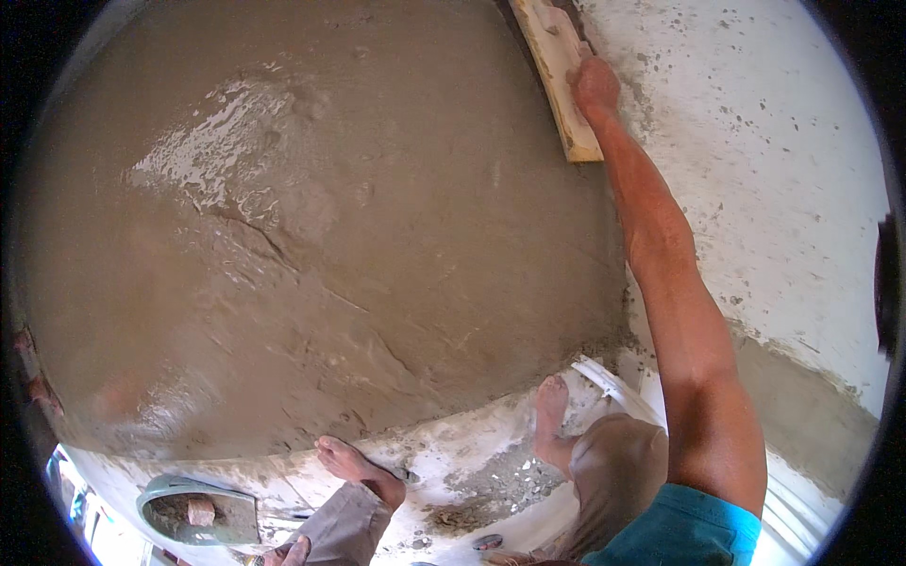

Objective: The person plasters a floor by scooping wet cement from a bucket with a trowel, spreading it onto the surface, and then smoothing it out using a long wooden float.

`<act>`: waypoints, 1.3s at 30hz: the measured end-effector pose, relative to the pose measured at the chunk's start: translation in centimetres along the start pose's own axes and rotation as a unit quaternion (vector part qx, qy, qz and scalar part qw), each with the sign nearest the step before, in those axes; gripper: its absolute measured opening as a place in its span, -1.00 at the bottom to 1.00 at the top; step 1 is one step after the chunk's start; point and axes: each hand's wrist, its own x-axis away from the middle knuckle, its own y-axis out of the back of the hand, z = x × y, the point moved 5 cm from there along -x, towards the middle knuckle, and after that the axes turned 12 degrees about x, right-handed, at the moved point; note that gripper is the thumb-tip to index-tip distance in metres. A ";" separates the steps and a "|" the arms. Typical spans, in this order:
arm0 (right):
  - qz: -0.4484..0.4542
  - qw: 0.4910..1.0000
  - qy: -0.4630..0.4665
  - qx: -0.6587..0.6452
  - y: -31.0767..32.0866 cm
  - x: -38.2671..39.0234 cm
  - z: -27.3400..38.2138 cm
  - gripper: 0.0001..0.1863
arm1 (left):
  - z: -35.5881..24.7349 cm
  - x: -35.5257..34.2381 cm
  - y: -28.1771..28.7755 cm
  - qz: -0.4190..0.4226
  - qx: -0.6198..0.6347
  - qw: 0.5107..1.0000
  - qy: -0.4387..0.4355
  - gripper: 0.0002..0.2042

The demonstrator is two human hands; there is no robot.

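Observation:
My right arm reaches far forward along the right edge of a broad layer of wet grey-brown cement. At its end my right hand is closed around the grip of a long wooden float, whose board lies on the cement beside the white wall. Only part of my left hand shows at the lower edge, by my trousered leg. Its fingers look closed; a small yellowish end sticks out beside them, and I cannot make out what it is.
A cut-open greenish container with a pinkish block stands at lower left. My bare feet are on a white, mortar-spattered surface bordering the cement. The speckled white wall rises at right. White strips lie near my right knee.

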 end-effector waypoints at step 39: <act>0.231 0.848 0.036 -0.475 20.2 20.4 26.9 -0.59 | -1.1 0.8 -1.9 -0.027 0.118 0.990 -0.078 -0.71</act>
